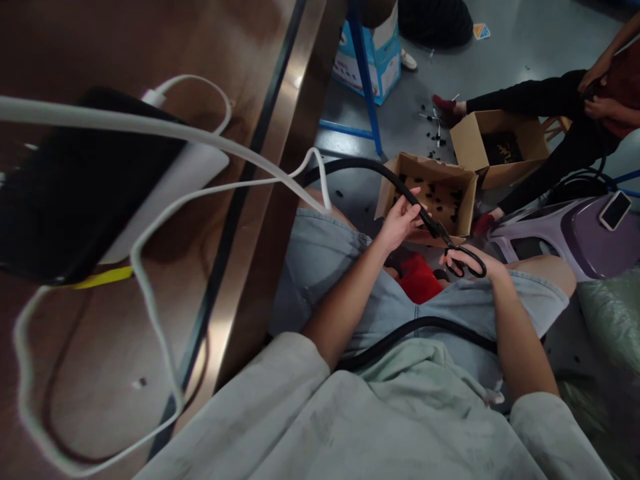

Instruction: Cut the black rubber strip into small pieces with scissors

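My left hand point(401, 220) grips a long black tube point(367, 163) close to its end, above the near box. In my right hand point(475, 259) is a pair of scissors point(473, 253) with black handles, my fingers through the loops. The blades meet the tube's end just past my left fingers; whether they are closed on it I cannot make out. Another length of black tube point(425, 323) lies across my lap. Below my hands stands an open cardboard box point(425, 165) with small black pieces inside.
A second cardboard box point(535, 127) stands beyond, beside a seated person point(613, 100). On the left, a brown table point(200, 40) bears a black device point(90, 187) and white cables. A purple stool point(595, 233) holding a phone point(615, 211) is at right. Black bits litter the floor.
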### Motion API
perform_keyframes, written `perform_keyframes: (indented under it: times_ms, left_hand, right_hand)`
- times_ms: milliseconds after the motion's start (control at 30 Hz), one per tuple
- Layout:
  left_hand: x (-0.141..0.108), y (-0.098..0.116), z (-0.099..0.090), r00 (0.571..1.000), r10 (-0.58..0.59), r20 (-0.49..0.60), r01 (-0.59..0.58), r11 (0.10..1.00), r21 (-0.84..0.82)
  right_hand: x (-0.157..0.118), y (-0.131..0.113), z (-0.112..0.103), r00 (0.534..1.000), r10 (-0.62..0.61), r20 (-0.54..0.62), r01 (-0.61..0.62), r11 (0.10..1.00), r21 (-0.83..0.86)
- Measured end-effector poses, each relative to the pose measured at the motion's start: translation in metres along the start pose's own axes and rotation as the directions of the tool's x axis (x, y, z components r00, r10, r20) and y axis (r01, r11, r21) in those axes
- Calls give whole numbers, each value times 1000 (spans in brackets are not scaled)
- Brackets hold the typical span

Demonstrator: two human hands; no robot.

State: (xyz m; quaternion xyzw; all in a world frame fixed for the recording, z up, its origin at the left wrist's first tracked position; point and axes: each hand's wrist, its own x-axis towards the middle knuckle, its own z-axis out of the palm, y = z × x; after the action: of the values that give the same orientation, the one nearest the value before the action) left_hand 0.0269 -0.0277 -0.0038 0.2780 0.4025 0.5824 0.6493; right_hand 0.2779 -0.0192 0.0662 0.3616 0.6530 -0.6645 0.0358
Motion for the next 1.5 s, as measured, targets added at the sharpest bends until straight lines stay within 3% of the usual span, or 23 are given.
perform_keyframes:
  times_ms: [200,333,600,867,1133,1333,1500]
  left_hand:
    - [5,-7,-5,998,57,24,-58,997,44]
    - [8,-10,-8,997,77,28,-77,997,22]
    - [9,-6,-11,996,93,7,-93,995,-45]
    - [12,-6,-14,995,102,-9,-102,995,-13]
    - [12,-8,-12,995,101,23,-103,993,62]
    - [13,-5,-14,993,115,5,-115,990,85]
    - [15,-6,-14,990,137,13,-138,985,104]
  right_hand:
    - [2,6,1,998,47,-41,-50,997,-64]
    - [3,2,5,987,71,-144,-90,988,-127]
    - [5,-10,8,957,-35,-288,-58,950,-308]
    - [10,2,5,924,-124,-362,-30,921,-390]
    - [17,11,6,928,-193,-318,55,917,-396]
    - [14,8,5,919,-120,-375,-26,932,-363]
    - [14,7,3,942,-163,-295,45,928,-371]
